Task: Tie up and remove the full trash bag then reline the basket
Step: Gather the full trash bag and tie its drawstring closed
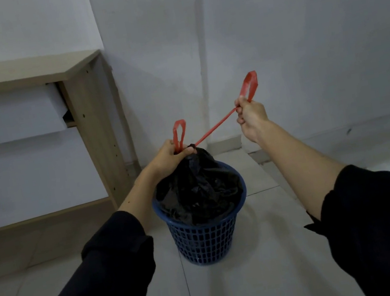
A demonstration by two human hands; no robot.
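while the black trash bag [197, 186] sits inside the blue basket [206, 239] on the tiled floor [240, 291], both hands are up at its gathered neck. left hand [168, 156] fingers [184, 151] are clamped together on the bunched top of the bag, right at the knot point, with one red drawstring loop [179, 132] sticking upright out of the fist. right hand [252, 118] is raised higher and off to the right, well apart from the left, fingers closed tight on the other red drawstring [216, 126]. that string runs taut in a straight diagonal line from the bag neck up to the right fist, and its loop end [250, 84] pokes out above the fist, tilted right. bag mouth is cinched shut and pulled up into a peak above the basket rim; lower bag still fills the basket, plastic visible through the lattice wall. basket stands upright, near the room corner. wooden cabinet [95, 118] with white drawer fronts is to the left, top drawer [6, 116] slightly ajar at its right edge. white wall [297, 25] behind. both forearms bare, dark sleeves [102, 281] pushed up near the elbows. pale blurry patch at the right edge, cannot tell what it is.
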